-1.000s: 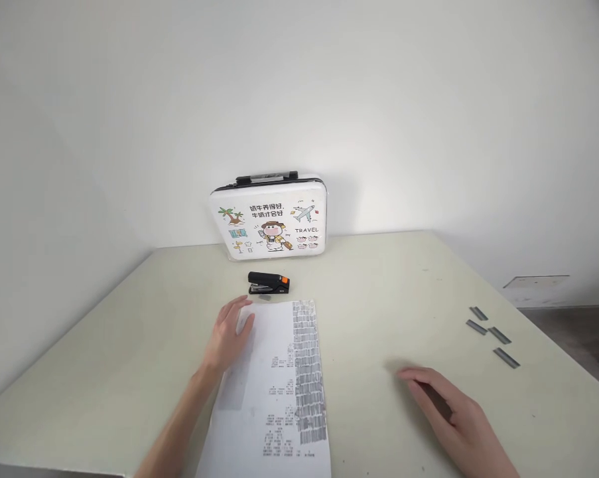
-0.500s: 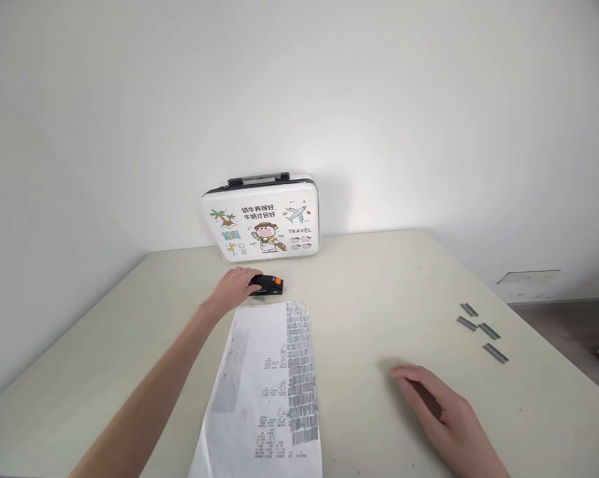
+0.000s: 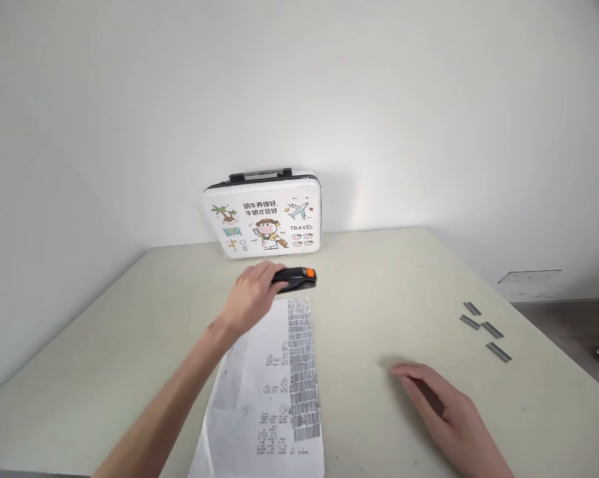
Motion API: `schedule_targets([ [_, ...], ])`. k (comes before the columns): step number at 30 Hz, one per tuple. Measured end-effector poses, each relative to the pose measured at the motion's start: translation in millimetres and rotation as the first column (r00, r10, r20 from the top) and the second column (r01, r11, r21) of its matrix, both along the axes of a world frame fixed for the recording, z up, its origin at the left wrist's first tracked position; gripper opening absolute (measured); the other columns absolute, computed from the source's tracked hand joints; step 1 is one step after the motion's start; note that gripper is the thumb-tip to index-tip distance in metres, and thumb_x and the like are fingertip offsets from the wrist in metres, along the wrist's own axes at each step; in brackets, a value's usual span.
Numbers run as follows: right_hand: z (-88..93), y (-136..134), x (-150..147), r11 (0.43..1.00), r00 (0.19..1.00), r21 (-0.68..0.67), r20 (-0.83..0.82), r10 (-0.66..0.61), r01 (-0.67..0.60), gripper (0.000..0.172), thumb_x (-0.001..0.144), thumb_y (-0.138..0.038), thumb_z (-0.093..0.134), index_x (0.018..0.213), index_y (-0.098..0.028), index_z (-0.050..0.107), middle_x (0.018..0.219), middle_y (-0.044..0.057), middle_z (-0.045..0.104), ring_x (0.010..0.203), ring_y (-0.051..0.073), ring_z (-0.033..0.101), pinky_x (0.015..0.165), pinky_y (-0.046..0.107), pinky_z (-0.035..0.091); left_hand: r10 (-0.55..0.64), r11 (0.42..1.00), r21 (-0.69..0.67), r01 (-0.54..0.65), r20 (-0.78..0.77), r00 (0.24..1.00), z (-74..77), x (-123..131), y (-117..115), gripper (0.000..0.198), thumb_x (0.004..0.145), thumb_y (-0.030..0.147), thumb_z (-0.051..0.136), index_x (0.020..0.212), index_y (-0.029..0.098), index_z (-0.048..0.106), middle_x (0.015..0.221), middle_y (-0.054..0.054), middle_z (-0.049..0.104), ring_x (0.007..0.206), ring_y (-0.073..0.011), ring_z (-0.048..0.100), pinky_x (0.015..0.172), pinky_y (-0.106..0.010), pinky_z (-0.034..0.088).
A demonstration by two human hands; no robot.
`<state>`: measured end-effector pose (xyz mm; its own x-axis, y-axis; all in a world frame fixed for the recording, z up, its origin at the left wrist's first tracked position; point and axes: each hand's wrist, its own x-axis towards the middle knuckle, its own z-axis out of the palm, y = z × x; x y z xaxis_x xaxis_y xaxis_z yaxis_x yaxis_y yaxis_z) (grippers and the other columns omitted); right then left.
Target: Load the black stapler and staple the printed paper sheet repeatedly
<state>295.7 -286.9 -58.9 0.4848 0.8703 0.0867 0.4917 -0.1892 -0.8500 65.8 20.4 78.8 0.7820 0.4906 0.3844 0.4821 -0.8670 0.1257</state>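
Note:
My left hand (image 3: 252, 295) is closed around the rear of a black stapler with an orange tip (image 3: 299, 279), holding it just above the far end of a printed paper sheet (image 3: 269, 385). The sheet lies lengthwise on the pale table (image 3: 105, 345) in front of me. My right hand (image 3: 446, 411) rests flat on the table to the right of the sheet, fingers stretched out, holding nothing.
A white cartoon-printed case with a black handle (image 3: 263, 216) stands against the wall at the back of the table. Several grey staple strips (image 3: 484, 328) lie near the table's right edge. The right edge drops to the floor.
My left hand left the sheet, reached to the stapler, closed on it and lifted it to the right, over the sheet's far end. The right hand stayed put.

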Motion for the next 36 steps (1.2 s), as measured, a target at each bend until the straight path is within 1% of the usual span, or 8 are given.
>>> schedule_targets([
  [6,-2.4,-0.8,0.3,1.000,1.000,-0.016,0.007,-0.003,0.003,0.035,0.100,-0.054,0.056,0.114,-0.027,0.074,0.120,0.009,0.078,0.099,0.025,0.077,0.066,0.025,0.063,-0.296,0.953,-0.074,0.294,-0.017,0.955,-6.3,30.1,-76.9,0.016,0.109,0.026,0.049,0.123,0.021,0.056,0.110,-0.006,0.072,0.095,-0.0241,0.068,0.088,-0.043,0.052],
  [12,2.2,0.4,-6.8,0.995,0.995,0.092,0.087,-0.039,0.031,0.049,0.100,-0.048,0.060,0.145,-0.030,0.053,0.139,0.009,0.068,0.114,0.025,0.071,0.094,0.036,0.062,-0.394,0.906,-0.193,0.376,-0.063,0.917,-26.2,39.2,-106.8,0.015,0.109,0.024,0.049,0.122,0.022,0.055,0.109,-0.006,0.071,0.097,-0.0235,0.069,0.089,-0.042,0.052],
  [18,16.4,13.7,-20.1,0.992,0.991,0.122,0.130,0.024,-0.040,0.046,0.098,-0.047,0.062,0.141,-0.032,0.057,0.137,0.008,0.068,0.117,0.027,0.070,0.094,0.038,0.062,-0.404,0.892,-0.241,0.383,-0.044,0.914,-28.7,34.5,-114.0,0.015,0.108,0.024,0.051,0.122,0.022,0.057,0.109,-0.007,0.071,0.097,-0.0239,0.069,0.089,-0.043,0.053],
  [22,28.0,32.4,-34.8,0.986,0.989,0.079,0.050,0.141,-0.145,0.030,0.101,-0.050,0.057,0.120,-0.029,0.068,0.114,0.008,0.076,0.096,0.025,0.073,0.059,0.027,0.060,-0.413,0.873,-0.290,0.392,-0.012,0.911,-30.1,27.3,-119.8,0.016,0.107,0.027,0.055,0.123,0.026,0.059,0.110,-0.005,0.072,0.106,-0.0237,0.069,0.097,-0.043,0.054],
  [25,32.8,41.1,-41.5,0.989,0.992,0.085,-0.017,0.123,-0.121,0.033,0.102,-0.054,0.056,0.117,-0.028,0.069,0.108,0.008,0.076,0.085,0.024,0.071,0.044,0.024,0.048,-0.212,0.919,-0.337,0.205,0.015,0.977,-45.4,1.2,-116.8,0.047,0.105,0.040,0.060,0.148,0.029,0.045,0.142,-0.010,0.064,0.139,-0.0287,0.054,0.109,-0.048,0.051],
  [28,33.0,46.1,-40.7,0.994,0.994,0.058,-0.046,0.099,-0.096,0.035,0.101,-0.056,0.056,0.118,-0.028,0.068,0.104,0.006,0.076,0.078,0.022,0.068,0.043,0.025,0.046,-0.001,0.943,-0.332,-0.030,-0.092,0.996,-72.1,-45.6,-105.4,0.079,0.104,0.054,0.056,0.167,0.032,0.014,0.169,-0.012,0.036,0.159,-0.0357,0.026,0.115,-0.057,0.046],
  [32,31.8,70.5,-34.3,0.994,0.993,0.032,-0.048,0.110,-0.108,0.038,0.100,-0.058,0.055,0.118,-0.027,0.067,0.106,0.006,0.076,0.080,0.023,0.067,0.051,0.027,0.049,0.083,0.964,-0.233,-0.132,-0.211,0.974,-96.8,-111.7,-85.8,0.078,0.105,0.053,0.052,0.169,0.039,0.010,0.174,-0.005,0.027,0.161,-0.0385,0.018,0.127,-0.067,0.024],
  [36,30.4,131.1,-37.0,0.985,0.990,0.117,-0.046,0.132,-0.126,0.042,0.098,-0.061,0.057,0.113,-0.023,0.068,0.103,0.007,0.076,0.084,0.024,0.066,0.073,0.032,0.053,0.119,0.965,-0.198,-0.169,-0.244,0.962,-94.0,-152.3,-71.1,0.073,0.105,0.051,0.053,0.168,0.041,0.018,0.173,0.000,0.026,0.160,-0.0365,0.022,0.129,-0.065,0.021],
])
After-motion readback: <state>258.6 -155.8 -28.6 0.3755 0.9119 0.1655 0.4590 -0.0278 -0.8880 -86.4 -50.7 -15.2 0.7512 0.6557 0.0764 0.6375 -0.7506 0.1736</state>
